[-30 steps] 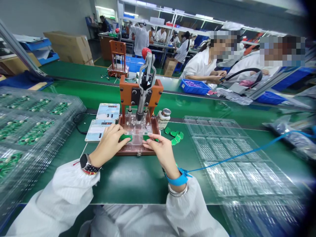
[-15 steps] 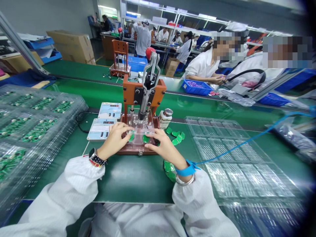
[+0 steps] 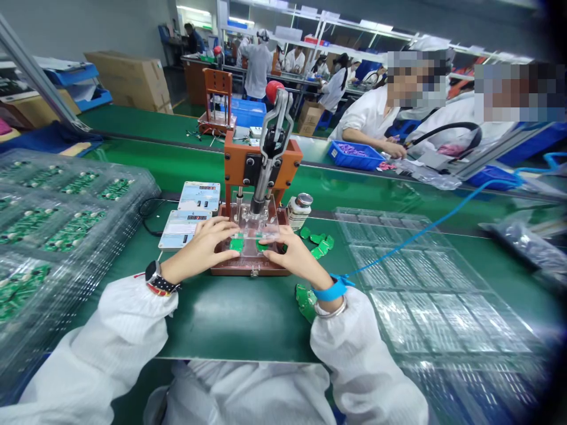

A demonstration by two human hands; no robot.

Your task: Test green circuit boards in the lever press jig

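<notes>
In the head view a clamp fixture [image 3: 261,162] with an orange frame and a red-knobbed lever stands before me. Two green circuit boards lie on its clear plate. My left hand [image 3: 208,242] is beside the left circuit board [image 3: 236,243], fingers and thumb spread apart, the thumb tip at the board's lower edge. On the other side my right hand [image 3: 295,251] has its index finger and thumb closed about the edge of the right circuit board [image 3: 261,244], which they partly cover.
Two meter boxes [image 3: 186,227] with digital displays sit left of the fixture, a white bottle [image 3: 299,211] right of it. Loose green boards [image 3: 322,245] lie nearby. Stacked trays of boards [image 3: 75,230] fill the left, clear trays [image 3: 416,277] the right. Co-workers sit across the bench.
My left hand has shifted slightly left and its fingers have spread from the left board, which shows more fully. My right hand stays at the right board. The camera view has shifted slightly.
</notes>
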